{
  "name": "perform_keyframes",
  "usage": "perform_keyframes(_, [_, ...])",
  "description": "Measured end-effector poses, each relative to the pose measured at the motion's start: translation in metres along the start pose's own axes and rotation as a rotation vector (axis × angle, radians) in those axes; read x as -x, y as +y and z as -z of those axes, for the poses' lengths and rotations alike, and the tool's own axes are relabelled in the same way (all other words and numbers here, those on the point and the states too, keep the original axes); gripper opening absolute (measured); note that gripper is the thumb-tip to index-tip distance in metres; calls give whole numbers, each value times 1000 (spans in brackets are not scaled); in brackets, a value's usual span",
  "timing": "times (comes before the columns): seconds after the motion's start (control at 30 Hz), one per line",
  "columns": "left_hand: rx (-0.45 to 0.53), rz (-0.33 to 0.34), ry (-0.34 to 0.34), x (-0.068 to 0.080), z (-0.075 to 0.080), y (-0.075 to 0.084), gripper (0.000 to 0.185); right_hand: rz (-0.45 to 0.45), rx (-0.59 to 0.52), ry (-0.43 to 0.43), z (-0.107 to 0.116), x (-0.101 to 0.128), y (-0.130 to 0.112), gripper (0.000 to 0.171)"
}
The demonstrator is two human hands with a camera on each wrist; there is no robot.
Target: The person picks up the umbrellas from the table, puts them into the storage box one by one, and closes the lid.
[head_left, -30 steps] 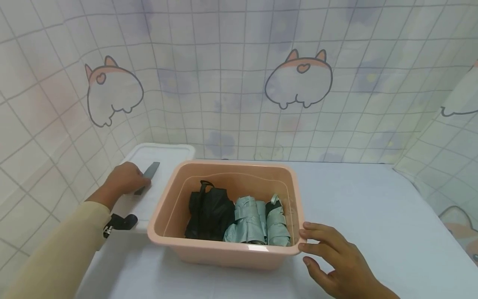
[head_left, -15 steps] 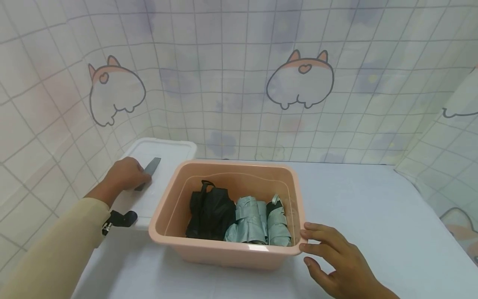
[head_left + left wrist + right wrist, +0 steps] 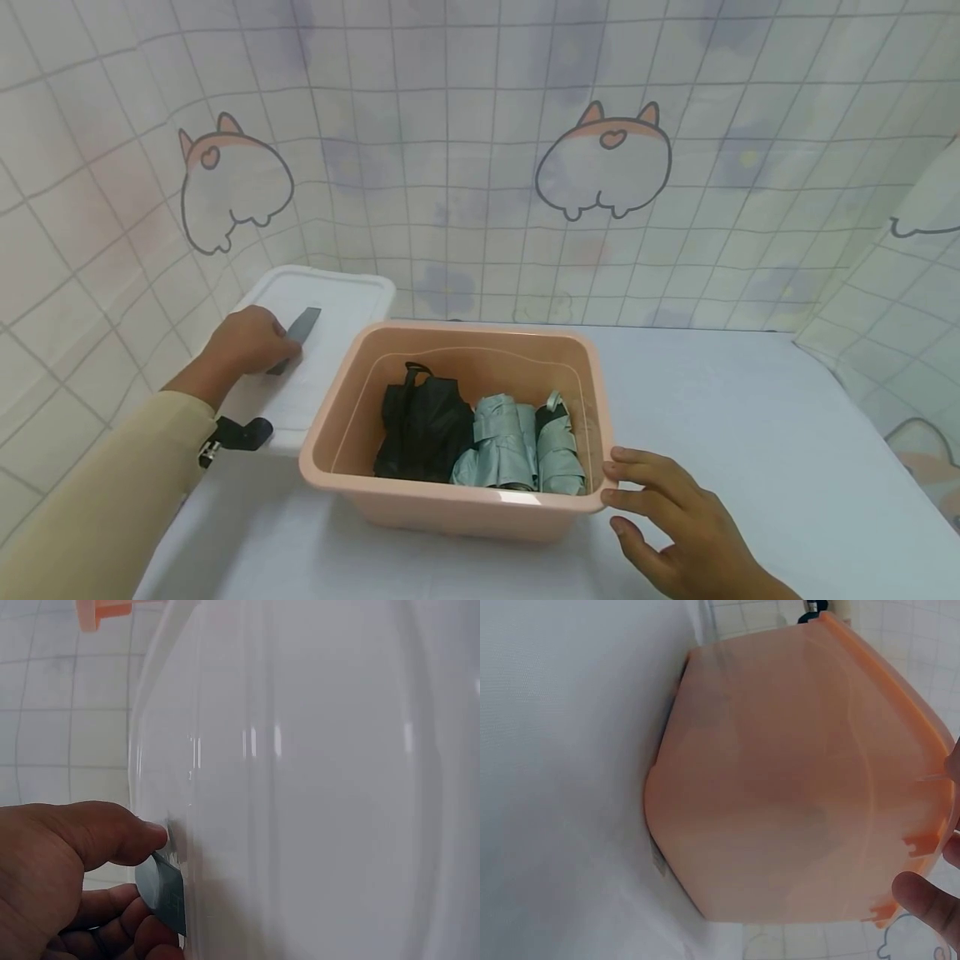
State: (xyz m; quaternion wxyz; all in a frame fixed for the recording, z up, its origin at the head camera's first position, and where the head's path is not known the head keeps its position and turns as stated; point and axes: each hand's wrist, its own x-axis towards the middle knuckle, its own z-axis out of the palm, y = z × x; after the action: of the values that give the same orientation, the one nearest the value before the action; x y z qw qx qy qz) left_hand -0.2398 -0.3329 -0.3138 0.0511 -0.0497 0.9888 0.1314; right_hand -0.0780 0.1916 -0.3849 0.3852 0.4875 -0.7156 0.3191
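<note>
At the left in the head view, my left hand (image 3: 251,342) grips the grey handle (image 3: 304,323) of a white plastic lid (image 3: 341,304). The left wrist view has the thumb on one side of that handle (image 3: 166,892) and curled fingers on the other. My right hand (image 3: 675,517) rests its fingertips on the right rim of a peach plastic bin (image 3: 465,510), fingers spread and loosely bent. Inside the bin lie a black folded bundle with a strap (image 3: 423,425) and two rolled silvery-green folding umbrellas (image 3: 497,442). The bin's underside contents are hidden.
The bin stands on a white-covered table (image 3: 720,400), just right of the lid. A checked curtain-like sheet (image 3: 465,167) with cartoon animals hangs behind and along both sides. A black wrist mount (image 3: 243,433) sits on the left sleeve.
The left hand has shifted the lid slightly upward and away in the head view, its grip on the handle kept. The right hand and the bin have hardly moved.
</note>
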Motion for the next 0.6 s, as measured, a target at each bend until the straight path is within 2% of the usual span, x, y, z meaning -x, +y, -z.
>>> perform_keyframes(0.6, [-12,3,44,3,14,4,29,12,3,5,-1,2,1,24])
